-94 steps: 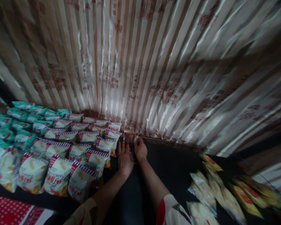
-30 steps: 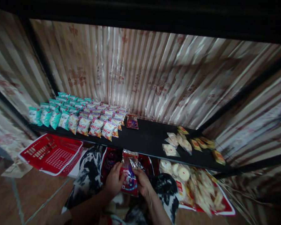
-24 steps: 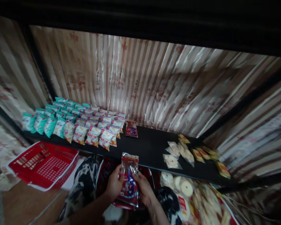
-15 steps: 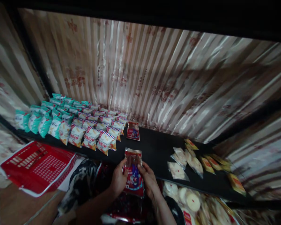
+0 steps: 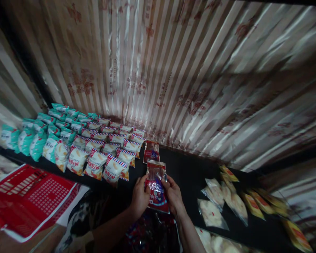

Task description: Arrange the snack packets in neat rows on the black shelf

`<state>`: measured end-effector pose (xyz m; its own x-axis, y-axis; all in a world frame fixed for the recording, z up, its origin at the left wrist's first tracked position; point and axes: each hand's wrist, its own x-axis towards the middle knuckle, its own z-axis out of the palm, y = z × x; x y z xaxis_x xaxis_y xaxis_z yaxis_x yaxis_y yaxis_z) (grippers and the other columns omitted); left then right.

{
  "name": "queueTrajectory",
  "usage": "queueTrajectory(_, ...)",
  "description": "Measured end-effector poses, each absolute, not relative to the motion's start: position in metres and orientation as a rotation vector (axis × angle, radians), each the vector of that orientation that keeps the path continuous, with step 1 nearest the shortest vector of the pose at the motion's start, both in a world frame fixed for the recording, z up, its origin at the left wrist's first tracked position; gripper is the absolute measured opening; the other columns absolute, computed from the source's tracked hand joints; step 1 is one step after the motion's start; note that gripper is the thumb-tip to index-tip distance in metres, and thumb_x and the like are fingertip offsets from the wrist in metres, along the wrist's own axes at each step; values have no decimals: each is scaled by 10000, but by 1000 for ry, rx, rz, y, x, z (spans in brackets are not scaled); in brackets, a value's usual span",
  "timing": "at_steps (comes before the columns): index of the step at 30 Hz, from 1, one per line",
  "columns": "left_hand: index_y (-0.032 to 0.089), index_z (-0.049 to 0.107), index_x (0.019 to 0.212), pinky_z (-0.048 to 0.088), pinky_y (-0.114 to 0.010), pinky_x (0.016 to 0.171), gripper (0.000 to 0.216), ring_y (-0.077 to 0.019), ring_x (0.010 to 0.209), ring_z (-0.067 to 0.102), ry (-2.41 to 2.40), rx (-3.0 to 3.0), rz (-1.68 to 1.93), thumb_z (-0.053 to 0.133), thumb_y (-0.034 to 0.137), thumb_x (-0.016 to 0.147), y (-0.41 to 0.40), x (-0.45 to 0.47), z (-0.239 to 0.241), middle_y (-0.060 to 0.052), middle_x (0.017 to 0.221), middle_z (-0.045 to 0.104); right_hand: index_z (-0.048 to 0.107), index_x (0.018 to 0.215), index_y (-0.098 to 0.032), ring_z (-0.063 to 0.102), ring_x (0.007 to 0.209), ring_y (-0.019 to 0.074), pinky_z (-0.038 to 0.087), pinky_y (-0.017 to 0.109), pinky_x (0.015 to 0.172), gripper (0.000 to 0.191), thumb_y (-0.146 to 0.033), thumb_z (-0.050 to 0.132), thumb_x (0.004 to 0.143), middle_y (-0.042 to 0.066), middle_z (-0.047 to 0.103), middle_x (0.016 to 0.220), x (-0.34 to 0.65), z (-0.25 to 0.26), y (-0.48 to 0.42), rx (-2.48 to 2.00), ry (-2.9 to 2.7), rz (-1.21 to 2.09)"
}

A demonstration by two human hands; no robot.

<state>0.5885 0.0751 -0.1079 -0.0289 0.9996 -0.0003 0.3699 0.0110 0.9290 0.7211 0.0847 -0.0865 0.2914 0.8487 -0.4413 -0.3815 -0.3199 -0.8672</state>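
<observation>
Between my two hands is a flat red snack packet (image 5: pixel 156 189) with a clear upper window and blue print. My left hand (image 5: pixel 140 195) grips its left edge, and my right hand (image 5: pixel 173 193) grips the right edge. It is held over the front part of the black shelf (image 5: pixel 183 168). Just behind its top end, a matching red packet (image 5: pixel 151 151) lies on the shelf near the back wall. To the left of that stand rows of white snack bags (image 5: pixel 96 164) with striped tops. Below my hands are dark, shiny packets (image 5: pixel 152 232), too dim to make out.
Teal snack bags (image 5: pixel 38 146) stand in rows at the shelf's left end. On the right lie clear bags of pale food (image 5: pixel 212 213) and yellow packets (image 5: pixel 253 205). A red plastic basket (image 5: pixel 39 196) sits low at left. Striped foil sheeting (image 5: pixel 158 70) covers the back wall.
Both hands have carried the packet forward over the shelf, nearer the red packet lying there. The camera view has moved closer to the shelf.
</observation>
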Motion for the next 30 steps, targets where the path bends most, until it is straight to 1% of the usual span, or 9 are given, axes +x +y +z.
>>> queueTrajectory(3,143,575,1163,387,-317,1029,464,-190,1140,523,1569,1525,1047,444,50,728,93,597,-110,-105,1216,553,572,1084,-197,639,563,183,493,274,523,612,-364,744,521,-17,695,655,728,-94,112,-1415,-508,1279)
queueTrajectory(5,141,586,1152,378,-341,1042,471,-206,1167,501,1626,1560,1038,448,33,715,106,603,-109,-110,1248,535,570,1107,-188,648,593,189,499,278,536,614,-373,715,540,9,712,730,731,-99,131,-1452,-561,1225)
queueTrajectory(9,133,620,1106,393,-377,1029,443,-228,1122,514,1667,1679,1048,448,17,715,133,611,-103,-105,1179,584,610,1078,-160,665,724,196,517,279,631,517,-400,621,621,57,718,905,736,-109,169,-1572,-791,1007)
queueTrajectory(13,149,653,1031,402,-395,1019,417,-226,1120,505,1664,1745,1140,433,-8,714,156,617,-105,-89,1119,615,625,1096,-141,661,817,203,508,279,698,479,-395,495,712,71,712,947,740,-115,200,-1763,-1104,764)
queueTrajectory(18,131,665,990,391,-401,1029,421,-230,1127,500,1668,1778,1163,416,-35,693,172,620,-119,-100,1105,619,658,1074,-167,624,882,220,464,313,793,427,-363,505,728,78,688,947,744,-123,222,-1888,-1232,611)
queueTrajectory(21,122,658,1010,387,-408,1032,431,-242,1155,481,1692,1796,1095,405,-32,697,176,619,-127,-111,1111,613,674,1051,-164,593,918,238,429,338,843,393,-338,524,732,103,659,969,744,-128,226,-1946,-1298,516)
queueTrajectory(25,155,649,1034,388,-423,1031,464,-247,1183,464,1737,1812,971,406,-30,684,178,617,-134,-88,1132,606,674,1044,-163,547,978,270,386,369,880,362,-309,527,747,135,618,1031,739,-134,224,-2005,-1339,419)
queueTrajectory(27,150,640,1056,384,-429,1034,483,-248,1188,460,1741,1824,938,402,-30,675,178,616,-136,-93,1143,601,657,1073,-162,522,1008,285,371,378,886,371,-296,525,754,151,598,1070,736,-136,222,-2031,-1351,370)
queueTrajectory(30,115,615,1103,367,-433,1048,493,-256,1211,437,1728,1844,903,384,-21,690,177,615,-138,-119,1180,583,581,1192,-156,504,1027,294,355,383,894,446,-278,507,769,160,579,1104,732,-138,220,-2068,-1399,268)
